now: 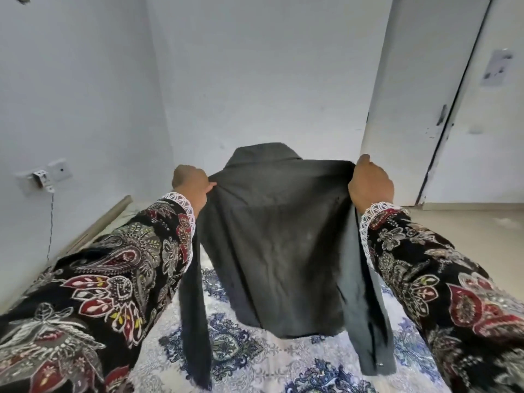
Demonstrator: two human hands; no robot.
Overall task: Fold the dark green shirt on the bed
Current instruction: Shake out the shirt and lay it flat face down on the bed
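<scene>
The bed [241, 361], under its blue-and-white patterned cover, carries nothing folded yet: the dark green shirt [272, 245] hangs spread in the air above its middle, collar up, both long sleeves dangling toward the near edge, so every fold is, by my reading, still to come. The left hand [190, 182] pinches one shoulder seam between clenched fingers; the right hand [370, 181] grips the other shoulder, fingers wrapped behind the cloth
</scene>
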